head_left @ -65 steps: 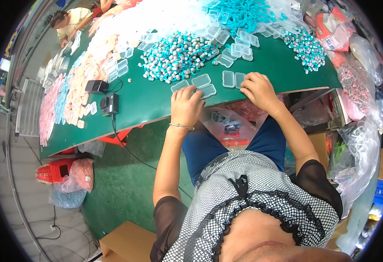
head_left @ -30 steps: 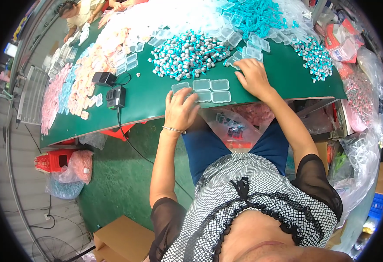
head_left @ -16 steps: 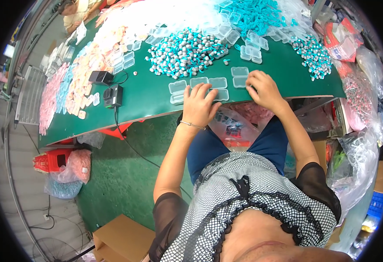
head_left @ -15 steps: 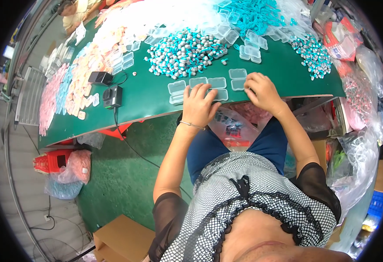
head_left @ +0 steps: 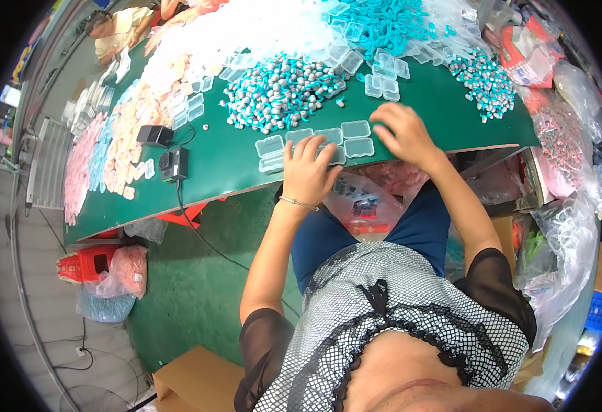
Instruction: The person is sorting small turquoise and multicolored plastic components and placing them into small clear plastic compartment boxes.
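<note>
Although a row of clear open cases (head_left: 270, 145) already lies on the table (head_left: 211, 161) mid-frame, under the left hand's (head_left: 306, 175) spread fingers, with the right hand (head_left: 405, 136) loosely parted at its right end, stacked cases (head_left: 384, 72) and heaped grey-and-teal pieces (head_left: 273, 96) farther up lie outside it.

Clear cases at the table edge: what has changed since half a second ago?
The rightmost case has moved left to join the row of cases. The right hand no longer covers its edge; fingertip contact is unclear. The left hand stays over the row; the grey-and-teal pile looks unchanged.
</note>
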The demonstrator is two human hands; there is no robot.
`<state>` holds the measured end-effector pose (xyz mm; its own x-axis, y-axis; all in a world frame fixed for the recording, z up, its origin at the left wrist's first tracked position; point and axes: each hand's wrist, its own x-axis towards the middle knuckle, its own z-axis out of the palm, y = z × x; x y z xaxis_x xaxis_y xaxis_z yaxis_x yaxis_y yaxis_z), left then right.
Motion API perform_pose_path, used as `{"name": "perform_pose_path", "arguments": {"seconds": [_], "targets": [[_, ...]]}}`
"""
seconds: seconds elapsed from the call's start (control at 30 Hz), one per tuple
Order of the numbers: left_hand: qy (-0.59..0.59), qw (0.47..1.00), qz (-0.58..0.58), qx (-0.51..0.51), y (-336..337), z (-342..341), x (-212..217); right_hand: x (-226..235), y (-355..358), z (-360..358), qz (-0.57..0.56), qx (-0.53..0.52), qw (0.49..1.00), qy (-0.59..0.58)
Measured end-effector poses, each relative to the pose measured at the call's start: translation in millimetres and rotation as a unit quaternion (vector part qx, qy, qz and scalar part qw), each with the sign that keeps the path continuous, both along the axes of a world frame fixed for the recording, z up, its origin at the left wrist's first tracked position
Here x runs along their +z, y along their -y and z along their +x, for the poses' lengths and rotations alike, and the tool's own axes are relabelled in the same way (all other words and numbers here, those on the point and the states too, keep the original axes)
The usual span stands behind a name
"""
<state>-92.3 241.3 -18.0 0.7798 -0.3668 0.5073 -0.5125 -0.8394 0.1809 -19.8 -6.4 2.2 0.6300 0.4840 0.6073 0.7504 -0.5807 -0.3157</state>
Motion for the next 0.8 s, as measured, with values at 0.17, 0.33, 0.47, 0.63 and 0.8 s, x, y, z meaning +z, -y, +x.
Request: {"name": "perform_pose_path", "arguments": {"seconds": [0.17, 0.33, 0.47, 0.63, 0.8], "targets": [[0.007, 1.000, -0.007, -0.010, 13, 4, 2, -13, -6, 47, -0.045, -0.129, 0.988, 0.066], [0.008, 0.999, -0.005, -0.037, 26, 8, 6, -22, -5, 71, -0.074, -0.180, 0.975, 0.105], [-0.004, 0.999, -0.015, -0.046, 31, 9, 6, -21, 6, 63, -0.060, -0.141, 0.984, 0.091], [0.003, 0.998, -0.025, -0.056, 35, 11, 9, -18, 29, 27, 0.005, -0.069, 0.996, 0.052], [-0.008, 0.997, -0.026, -0.075, 43, 19, 10, -23, 54, -6, 0.009, 0.043, 0.999, -0.006]]}}
